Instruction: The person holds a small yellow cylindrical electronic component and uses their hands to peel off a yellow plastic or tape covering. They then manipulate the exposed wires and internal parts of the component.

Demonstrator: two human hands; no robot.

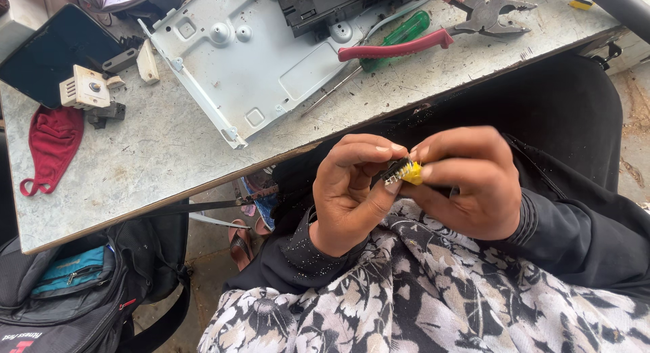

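Head view, downward, close over lap

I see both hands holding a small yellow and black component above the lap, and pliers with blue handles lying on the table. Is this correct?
Not quite. In the head view the pliers on the table have red handles, not blue. The rest holds: the left hand and the right hand pinch a small yellow and black component together above the lap.

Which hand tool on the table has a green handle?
The screwdriver; the pliers crossing over it have red handles.
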